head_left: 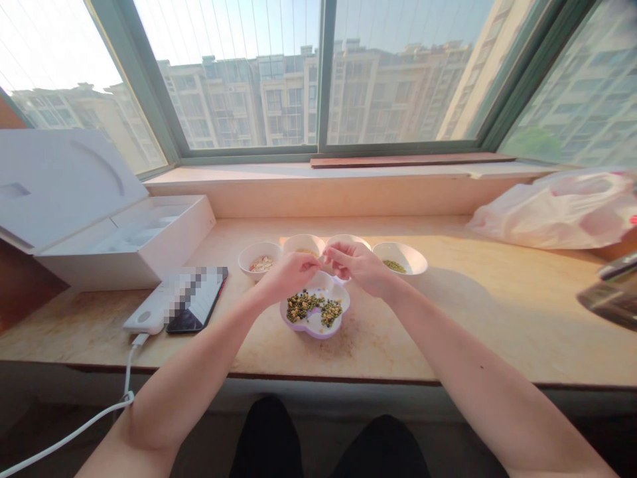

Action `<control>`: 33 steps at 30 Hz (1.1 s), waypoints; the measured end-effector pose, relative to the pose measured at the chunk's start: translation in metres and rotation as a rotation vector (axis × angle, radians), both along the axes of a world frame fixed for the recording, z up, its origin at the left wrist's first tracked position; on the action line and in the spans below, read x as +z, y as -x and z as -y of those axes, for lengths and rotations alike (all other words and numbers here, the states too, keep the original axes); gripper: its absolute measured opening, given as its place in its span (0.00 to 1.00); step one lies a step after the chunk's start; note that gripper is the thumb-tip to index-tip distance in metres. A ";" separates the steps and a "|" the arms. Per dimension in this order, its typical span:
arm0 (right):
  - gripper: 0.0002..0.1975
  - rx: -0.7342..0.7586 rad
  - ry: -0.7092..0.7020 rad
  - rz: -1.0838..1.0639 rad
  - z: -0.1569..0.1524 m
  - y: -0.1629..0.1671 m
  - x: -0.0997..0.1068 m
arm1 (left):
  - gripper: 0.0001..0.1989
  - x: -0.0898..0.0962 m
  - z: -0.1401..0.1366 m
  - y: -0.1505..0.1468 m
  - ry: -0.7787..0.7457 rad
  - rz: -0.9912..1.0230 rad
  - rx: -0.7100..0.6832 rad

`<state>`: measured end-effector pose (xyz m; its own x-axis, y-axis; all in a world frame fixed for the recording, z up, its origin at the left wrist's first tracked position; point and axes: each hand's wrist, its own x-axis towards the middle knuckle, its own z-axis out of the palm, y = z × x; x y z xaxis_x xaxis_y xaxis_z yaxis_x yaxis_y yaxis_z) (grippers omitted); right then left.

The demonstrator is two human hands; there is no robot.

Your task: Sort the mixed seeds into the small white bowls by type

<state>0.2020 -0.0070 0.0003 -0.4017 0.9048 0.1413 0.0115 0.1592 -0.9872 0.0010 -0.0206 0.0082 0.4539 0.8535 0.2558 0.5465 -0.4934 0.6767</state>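
My left hand (296, 271) is over the far left part of a purple-rimmed, lobed dish (317, 326), its fingertips pinched together. Just right of it, my right hand (355, 264) is also closed, thumb and fingers drawn together above the row of bowls. Anything between the fingers is too small to make out. Mixed green and yellowish beans (304, 305) lie in the dish in two patches. Behind it, the white left bowl (245, 260) holds pale flat pieces, and the right bowl (415, 260) holds small green beans. Two middle bowls (303, 241) are partly hidden by my hands.
At left stand an open white box (174, 232), a white power bank (149, 312) with a cable, and a black phone (192, 318). A plastic bag (557, 209) and a dark object (612, 295) lie at right. The windowsill (239, 174) bounds the back of the counter.
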 end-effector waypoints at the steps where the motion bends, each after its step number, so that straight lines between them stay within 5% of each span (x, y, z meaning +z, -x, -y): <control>1: 0.25 0.034 0.059 -0.029 0.001 0.000 0.001 | 0.10 0.000 0.000 0.000 -0.058 -0.095 -0.037; 7: 0.25 0.149 0.247 -0.112 0.005 -0.002 0.009 | 0.06 -0.004 0.001 0.001 -0.137 -0.432 -0.406; 10: 0.24 0.133 0.261 -0.112 0.004 -0.005 0.011 | 0.13 -0.006 0.001 0.001 -0.114 -0.469 -0.501; 13: 0.23 0.082 0.204 -0.067 0.002 -0.009 0.014 | 0.21 -0.010 0.000 0.001 -0.118 -0.485 -0.494; 18: 0.24 -0.062 0.017 0.146 -0.003 -0.026 0.023 | 0.20 -0.015 -0.001 -0.002 -0.122 -0.507 -0.469; 25: 0.16 -0.388 -0.299 0.761 -0.015 -0.065 0.032 | 0.10 -0.014 -0.002 -0.005 -0.080 -0.512 -0.460; 28: 0.11 -0.491 -0.222 1.022 -0.020 -0.079 0.032 | 0.05 -0.014 -0.002 -0.005 -0.039 -0.492 -0.433; 33: 0.03 -0.419 -0.019 1.183 -0.026 -0.093 0.028 | 0.04 -0.016 -0.001 -0.005 -0.022 -0.489 -0.430</control>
